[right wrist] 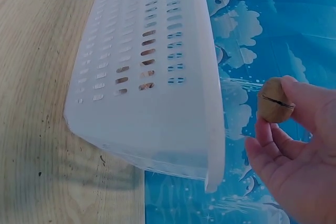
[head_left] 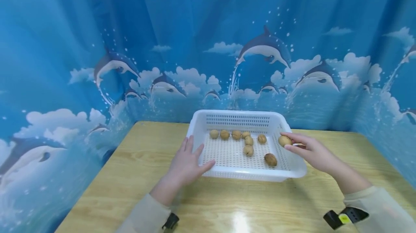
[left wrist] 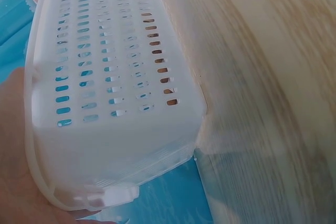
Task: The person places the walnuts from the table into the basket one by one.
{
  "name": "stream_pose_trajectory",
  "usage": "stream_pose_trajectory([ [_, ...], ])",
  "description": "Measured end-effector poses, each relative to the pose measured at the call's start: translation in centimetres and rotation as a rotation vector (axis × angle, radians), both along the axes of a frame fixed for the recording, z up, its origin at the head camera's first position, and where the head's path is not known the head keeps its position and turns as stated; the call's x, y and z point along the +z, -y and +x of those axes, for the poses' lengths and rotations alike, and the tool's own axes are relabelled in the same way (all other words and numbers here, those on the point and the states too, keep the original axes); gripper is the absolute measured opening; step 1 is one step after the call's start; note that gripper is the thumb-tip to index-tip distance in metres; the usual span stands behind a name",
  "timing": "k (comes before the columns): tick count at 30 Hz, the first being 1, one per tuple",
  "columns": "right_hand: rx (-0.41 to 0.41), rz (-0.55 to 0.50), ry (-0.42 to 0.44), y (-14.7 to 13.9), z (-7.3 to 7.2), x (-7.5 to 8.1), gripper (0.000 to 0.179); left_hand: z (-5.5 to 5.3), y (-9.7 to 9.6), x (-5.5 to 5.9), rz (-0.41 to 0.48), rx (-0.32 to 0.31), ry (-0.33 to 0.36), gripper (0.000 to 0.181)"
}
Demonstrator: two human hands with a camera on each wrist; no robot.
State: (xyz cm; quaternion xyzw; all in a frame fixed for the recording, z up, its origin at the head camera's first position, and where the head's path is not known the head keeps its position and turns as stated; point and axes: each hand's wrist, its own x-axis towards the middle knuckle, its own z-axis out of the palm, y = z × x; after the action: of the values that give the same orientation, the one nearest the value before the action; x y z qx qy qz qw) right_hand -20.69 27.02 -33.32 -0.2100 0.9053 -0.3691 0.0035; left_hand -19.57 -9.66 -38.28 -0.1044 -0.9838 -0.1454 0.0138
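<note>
A white plastic basket point(head_left: 240, 171) with slotted walls stands on the table, holding several walnuts point(head_left: 248, 150) spread over its floor. My right hand point(head_left: 313, 153) pinches one walnut point(right wrist: 275, 109) between thumb and fingers, level with the basket's right rim. That walnut shows a dark seam across it in the right wrist view. At the basket's left front corner rests my left hand point(head_left: 186, 164), fingers extended along the rim and thumb over the front edge. A darker walnut point(head_left: 270, 159) lies apart from the others, near the front right corner.
The light wooden table point(head_left: 143, 160) reaches out on both sides of the basket. Behind it and along the sides hangs a blue curtain point(head_left: 195, 45) printed with dolphins and clouds. Dark straps with small devices point(head_left: 345, 218) sit on the sleeves at the wrists.
</note>
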Motion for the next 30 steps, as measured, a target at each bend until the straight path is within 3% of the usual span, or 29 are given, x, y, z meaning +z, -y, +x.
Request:
stream_pose_trajectory([
  [7,-0.009,0.008,0.027,0.5,-1.0,0.2,0.051,0.0,0.1,-0.2,0.002,0.009,-0.001,0.081],
  [15,0.096,0.047,0.044,2.7,-3.1,1.8,0.049,-0.2,0.0,-0.2,0.001,0.009,-0.005,0.084],
  [23,0.190,0.058,0.113,5.9,-5.4,2.9,0.047,-0.4,-0.1,-0.2,-0.002,-0.014,-0.022,0.081],
  [30,0.184,0.142,0.083,8.4,-7.4,3.5,0.045,0.0,0.1,0.0,-0.003,-0.015,-0.041,0.081],
])
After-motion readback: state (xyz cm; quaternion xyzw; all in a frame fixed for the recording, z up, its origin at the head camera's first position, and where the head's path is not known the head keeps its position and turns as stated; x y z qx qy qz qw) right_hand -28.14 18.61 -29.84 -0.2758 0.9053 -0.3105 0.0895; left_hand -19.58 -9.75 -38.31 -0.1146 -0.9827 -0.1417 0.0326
